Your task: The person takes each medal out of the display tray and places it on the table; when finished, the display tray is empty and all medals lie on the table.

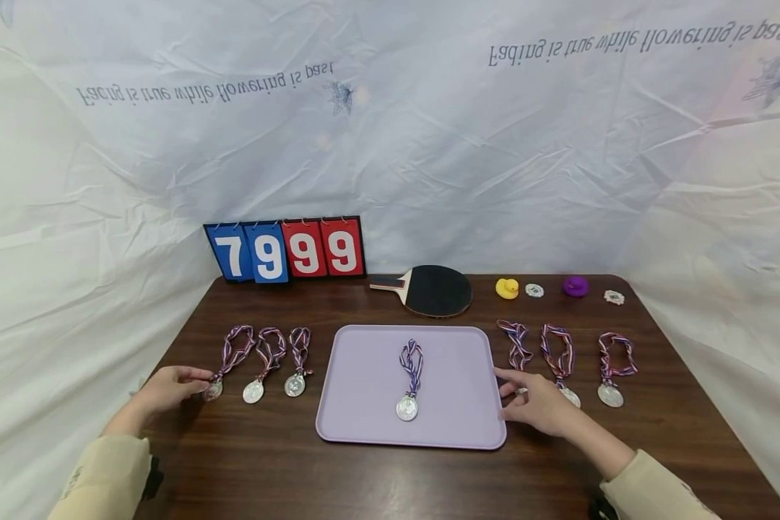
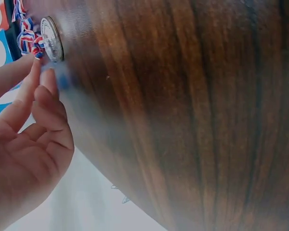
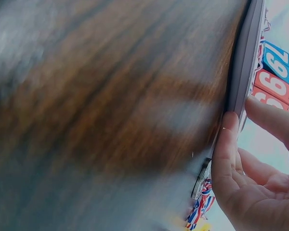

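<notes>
My left hand [image 1: 161, 393] is at the far left medal [image 1: 213, 391]. In the left wrist view its thumb and forefinger pinch the knot of the striped ribbon [image 2: 37, 47] beside the silver disc [image 2: 52, 39], which stands tilted on edge. My right hand [image 1: 544, 406] pinches the right rim of the lilac tray [image 1: 364, 368], thumb and forefinger on either side of it in the right wrist view. On the tray lies one silver medal [image 1: 406, 407], its ribbon stretched toward the back. Two more medals, one [image 1: 253, 391] and another [image 1: 295, 384], lie between my left hand and the tray.
Right of the tray lie more medals; my right hand partly covers them, while the outermost medal [image 1: 610, 394] shows fully. Along the back stand a number flip board [image 1: 286, 250], a table tennis bat [image 1: 438, 291], a yellow duck [image 1: 507, 289], a purple duck [image 1: 575, 287] and two poker chips [image 1: 614, 297].
</notes>
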`<action>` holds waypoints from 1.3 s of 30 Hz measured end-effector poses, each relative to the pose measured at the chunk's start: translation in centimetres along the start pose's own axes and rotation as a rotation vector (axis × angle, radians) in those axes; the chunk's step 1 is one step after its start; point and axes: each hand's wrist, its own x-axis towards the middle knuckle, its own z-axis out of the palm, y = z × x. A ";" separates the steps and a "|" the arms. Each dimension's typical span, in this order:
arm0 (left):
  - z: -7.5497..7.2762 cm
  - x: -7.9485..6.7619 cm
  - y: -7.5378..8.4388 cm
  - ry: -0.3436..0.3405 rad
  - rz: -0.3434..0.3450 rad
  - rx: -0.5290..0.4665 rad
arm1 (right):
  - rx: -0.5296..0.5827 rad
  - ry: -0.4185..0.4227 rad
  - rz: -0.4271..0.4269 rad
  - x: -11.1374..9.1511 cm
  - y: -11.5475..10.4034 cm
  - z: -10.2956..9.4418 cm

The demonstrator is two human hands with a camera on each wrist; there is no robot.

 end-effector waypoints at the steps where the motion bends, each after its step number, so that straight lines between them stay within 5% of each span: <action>1: 0.0 -0.1 0.1 0.006 0.010 0.008 | -0.001 0.001 -0.002 0.0 0.0 0.0; 10: -0.1 -0.3 3.0 0.134 0.138 0.129 | -0.010 0.002 0.003 0.0 0.0 0.0; 16: 2.5 0.0 6.3 0.186 0.216 0.073 | -0.012 -0.003 0.002 -0.1 0.1 -0.1; 23: 7.4 -0.4 11.3 0.086 0.382 -0.026 | -0.002 -0.004 -0.015 -0.1 0.1 -0.1; 29: 11.4 -0.6 15.0 -0.030 0.439 -0.053 | -0.023 -0.001 0.000 -0.1 0.2 -0.1; 39: 17.8 -0.6 18.8 -0.164 0.534 -0.065 | -0.010 -0.002 -0.011 0.0 0.2 0.0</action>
